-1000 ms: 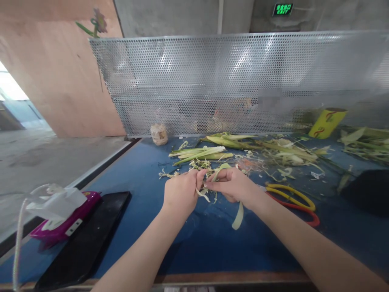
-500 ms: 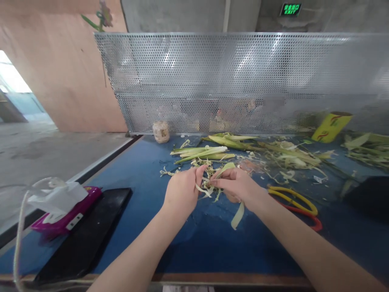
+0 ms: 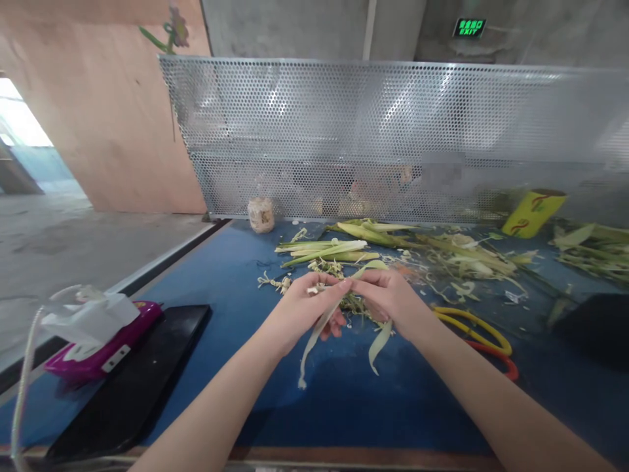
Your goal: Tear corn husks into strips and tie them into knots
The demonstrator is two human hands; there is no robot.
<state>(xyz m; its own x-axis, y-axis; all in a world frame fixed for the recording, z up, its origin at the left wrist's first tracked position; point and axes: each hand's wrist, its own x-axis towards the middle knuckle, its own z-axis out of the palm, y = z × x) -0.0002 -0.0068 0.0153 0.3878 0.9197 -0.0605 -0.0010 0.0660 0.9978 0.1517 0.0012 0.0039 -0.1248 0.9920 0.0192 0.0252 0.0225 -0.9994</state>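
My left hand (image 3: 305, 307) and my right hand (image 3: 393, 296) meet fingertip to fingertip over the middle of the blue table. Between the thumb and fingers of the left is pinched a pale green leaf strip (image 3: 314, 337), its thin end dangling toward me. The right pinches at the same spot; another leaf strip (image 3: 379, 347) hangs below that hand, and a wider leaf piece (image 3: 371, 266) sticks up behind its fingers. Whether these are one piece, I cannot tell. Small plant scraps (image 3: 354, 303) lie beneath the hands, and a knotted pale piece (image 3: 275, 282) lies left of them.
Cut green stalks (image 3: 324, 250) and a heap of leaves (image 3: 462, 252) lie behind the hands. Scissors with yellow and red handles (image 3: 474, 328) are by my right forearm. At left sit a black phone-like slab (image 3: 142, 380) and a purple power strip (image 3: 108, 347). A perforated metal screen (image 3: 314, 131) stands behind.
Both hands have risen slightly from the scraps and their fingertips have come together. A long leaf strip now hangs from the left hand. The camera view has tilted a little.
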